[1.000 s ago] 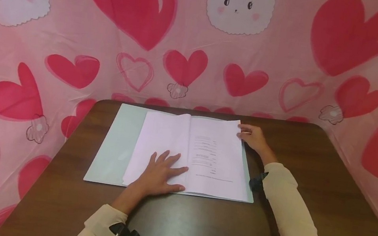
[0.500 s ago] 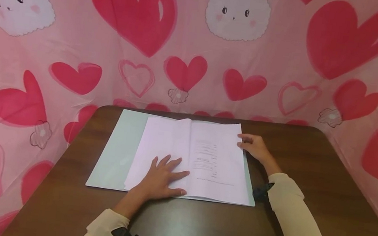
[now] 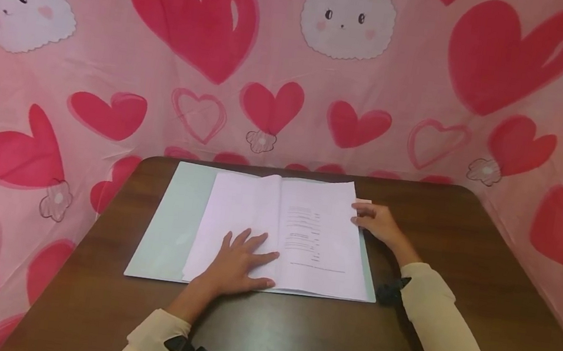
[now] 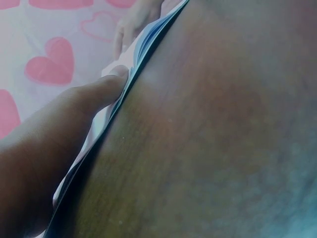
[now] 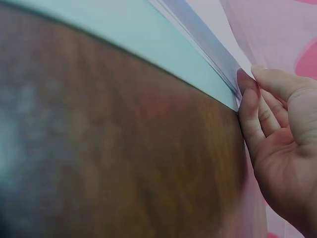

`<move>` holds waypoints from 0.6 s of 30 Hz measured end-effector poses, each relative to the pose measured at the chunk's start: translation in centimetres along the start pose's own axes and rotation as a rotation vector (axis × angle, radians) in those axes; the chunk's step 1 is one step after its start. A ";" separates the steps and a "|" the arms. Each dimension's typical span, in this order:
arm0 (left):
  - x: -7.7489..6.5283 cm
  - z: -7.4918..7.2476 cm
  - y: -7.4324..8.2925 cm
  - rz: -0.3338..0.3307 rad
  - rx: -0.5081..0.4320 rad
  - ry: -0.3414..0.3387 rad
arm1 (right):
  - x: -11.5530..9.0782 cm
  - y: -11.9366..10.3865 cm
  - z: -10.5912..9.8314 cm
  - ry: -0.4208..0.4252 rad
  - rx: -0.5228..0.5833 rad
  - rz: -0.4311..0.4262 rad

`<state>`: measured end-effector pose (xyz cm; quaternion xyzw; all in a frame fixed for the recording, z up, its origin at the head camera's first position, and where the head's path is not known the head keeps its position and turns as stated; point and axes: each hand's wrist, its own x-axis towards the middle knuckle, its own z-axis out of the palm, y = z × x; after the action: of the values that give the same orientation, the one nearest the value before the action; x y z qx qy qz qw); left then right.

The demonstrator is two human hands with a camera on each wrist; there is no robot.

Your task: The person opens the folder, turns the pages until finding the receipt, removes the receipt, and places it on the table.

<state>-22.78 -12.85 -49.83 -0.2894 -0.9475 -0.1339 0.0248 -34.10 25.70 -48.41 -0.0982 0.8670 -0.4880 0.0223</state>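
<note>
A pale green folder [image 3: 177, 215] lies opened out on the table with white pages in it. My left hand [image 3: 237, 264] rests on the blank left page [image 3: 241, 200], its fingers spread and its thumb near the centre fold. In the left wrist view, the thumb [image 4: 116, 82] presses on the pages at the near edge. The right page [image 3: 325, 228] bears lines of small print. My right hand [image 3: 379, 221] pinches the right edge of the pages between thumb and fingers. In the right wrist view, page edges [image 5: 198, 42] stand raised above the green cover [image 5: 163, 54].
A dark brown wooden table [image 3: 260, 339] carries the folder. Pink cloth [image 3: 327, 75] with hearts and rabbit faces hangs behind and at the sides. A small pale corner [image 3: 363, 201] sticks out beyond the right page, above the right hand. Black wrist cameras [image 3: 393, 290] sit on the sleeves.
The right hand has slid slightly nearer along the right edge of the pages, and a small pale corner now shows beside it. The left hand stays in place. The head view has shifted a little.
</note>
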 end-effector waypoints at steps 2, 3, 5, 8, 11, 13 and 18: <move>0.0 0.0 0.0 0.000 -0.002 0.000 | -0.2 0.0 0.0 0.001 0.003 0.004; 0.0 -0.1 0.0 0.000 -0.002 0.000 | -0.3 0.0 0.1 0.002 0.004 0.006; 0.0 -0.1 0.0 -0.001 0.000 -0.003 | -0.6 0.1 0.1 0.007 0.004 0.006; 0.0 -0.2 0.0 0.000 -0.003 0.000 | -0.9 0.0 0.1 0.006 0.000 -0.004; 0.0 -0.3 0.0 0.003 -0.003 0.002 | -1.3 -0.1 0.1 0.004 0.009 -0.004; 0.0 -0.2 0.0 0.002 -0.001 0.002 | -1.6 -0.2 0.1 -0.003 0.009 -0.009; 0.0 -0.1 0.1 -0.003 -0.004 -0.004 | -2.3 -0.4 0.0 -0.013 0.007 -0.018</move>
<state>-22.71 -12.85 -49.75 -0.2884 -0.9476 -0.1353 0.0220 -31.82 25.89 -48.20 -0.1091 0.8641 -0.4908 0.0236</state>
